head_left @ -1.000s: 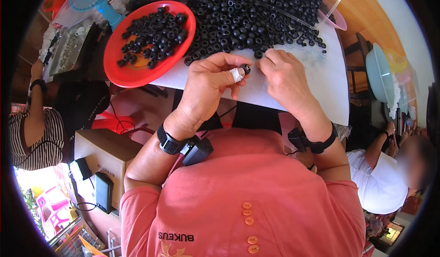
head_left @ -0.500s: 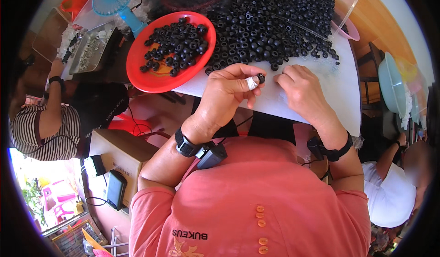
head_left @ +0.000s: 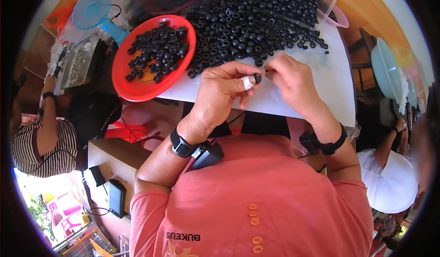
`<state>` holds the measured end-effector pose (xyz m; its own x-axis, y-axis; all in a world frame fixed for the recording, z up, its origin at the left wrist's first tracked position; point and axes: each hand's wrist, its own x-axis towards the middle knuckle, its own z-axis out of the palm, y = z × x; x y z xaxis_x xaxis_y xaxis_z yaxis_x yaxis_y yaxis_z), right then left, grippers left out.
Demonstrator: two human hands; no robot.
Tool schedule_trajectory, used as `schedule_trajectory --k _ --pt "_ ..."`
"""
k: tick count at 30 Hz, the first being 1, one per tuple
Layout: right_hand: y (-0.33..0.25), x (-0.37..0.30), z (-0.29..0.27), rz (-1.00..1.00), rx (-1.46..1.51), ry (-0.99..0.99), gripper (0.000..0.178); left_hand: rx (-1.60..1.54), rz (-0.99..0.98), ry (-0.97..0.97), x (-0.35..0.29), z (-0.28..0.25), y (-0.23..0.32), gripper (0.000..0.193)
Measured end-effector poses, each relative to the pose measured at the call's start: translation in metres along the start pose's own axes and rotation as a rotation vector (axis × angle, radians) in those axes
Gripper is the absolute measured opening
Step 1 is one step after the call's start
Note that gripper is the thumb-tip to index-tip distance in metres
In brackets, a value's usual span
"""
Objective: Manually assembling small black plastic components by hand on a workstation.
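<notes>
My left hand (head_left: 213, 86) pinches one black bead (head_left: 257, 78) between thumb and fingers, its hole turned up. White tape (head_left: 248, 83) wraps the tip of that thumb. Close to the bead's right side is my right hand (head_left: 297, 84), fingers bent and pressed together; whatever they may hold is too small or hidden to make out. Just beyond both hands spreads a large heap of similar black beads (head_left: 247, 28), round with wide holes. To the left, a red plate (head_left: 120, 69) carries a smaller pile of them.
The white-covered table (head_left: 330, 83) bears the heap, with a clear plastic panel across it. A blue fan (head_left: 91, 10) and a metal tray (head_left: 81, 62) stand at the far left. A pink bowl (head_left: 338, 18) sits far right. People sit on both sides; a cardboard box (head_left: 114, 158) is at lower left.
My right fingertips have come closer to the bead in my left hand. The left hand keeps its pinch. The whole view has shifted, so the table things appear farther left.
</notes>
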<state>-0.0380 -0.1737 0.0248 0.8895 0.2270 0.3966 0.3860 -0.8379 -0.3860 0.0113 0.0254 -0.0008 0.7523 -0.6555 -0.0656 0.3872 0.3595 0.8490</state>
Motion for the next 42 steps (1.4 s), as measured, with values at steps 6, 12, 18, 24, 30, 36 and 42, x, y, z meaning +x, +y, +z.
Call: schedule_trajectory --k 6,12,18,24,30,36,42 --pt "-0.007 -0.001 0.004 0.375 0.829 0.189 0.007 0.023 -0.026 0.077 0.006 0.012 -0.002 0.021" --pt "-0.012 -0.001 0.007 0.319 0.836 0.178 0.006 0.107 -0.015 0.102 0.006 0.017 -0.003 0.02" --pt "-0.012 -0.003 0.014 0.278 0.847 0.187 0.004 0.042 -0.002 0.109 0.005 0.014 -0.004 0.021" --pt "-0.012 -0.003 0.023 0.298 0.843 0.219 0.005 0.053 0.03 0.136 0.001 0.014 -0.006 0.019" --pt "-0.02 -0.005 0.032 0.083 0.422 0.357 0.005 0.085 0.093 0.193 0.003 0.016 -0.015 0.015" --pt "-0.018 -0.009 0.025 0.028 0.363 0.326 0.016 0.086 0.079 0.227 0.002 0.019 -0.013 0.014" --pt "-0.016 -0.008 0.024 -0.08 0.182 0.367 0.022 0.14 0.053 0.242 0.002 0.021 -0.014 0.013"
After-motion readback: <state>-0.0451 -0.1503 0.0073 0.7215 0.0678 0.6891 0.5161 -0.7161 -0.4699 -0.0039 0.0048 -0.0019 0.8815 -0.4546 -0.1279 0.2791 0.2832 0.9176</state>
